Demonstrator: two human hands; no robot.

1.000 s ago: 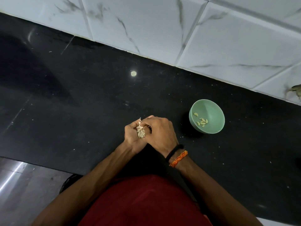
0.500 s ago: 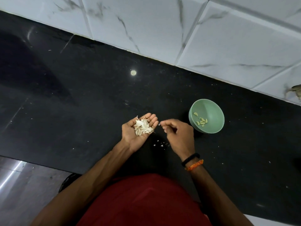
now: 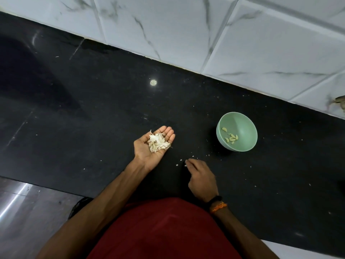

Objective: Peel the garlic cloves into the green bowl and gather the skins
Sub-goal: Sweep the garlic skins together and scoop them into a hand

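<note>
On left hand [image 3: 149,148]: garlic skins [image 3: 157,142]; no legible writing anywhere.

A black stone countertop [image 3: 93,113] fills most of the view, its polished surface dotted with pale specks and carrying one small round reflection of a light [image 3: 153,82]. Behind it rises a wall of white marble-patterned tiles [image 3: 252,40] with grey veining, one tile chipped at the far right edge [image 3: 338,101]. At the bottom are a red shirt [image 3: 164,230], a black wristband [image 3: 216,199] just above an orange thread bracelet [image 3: 218,206], and a grey floor [image 3: 24,212] at lower left.
</note>
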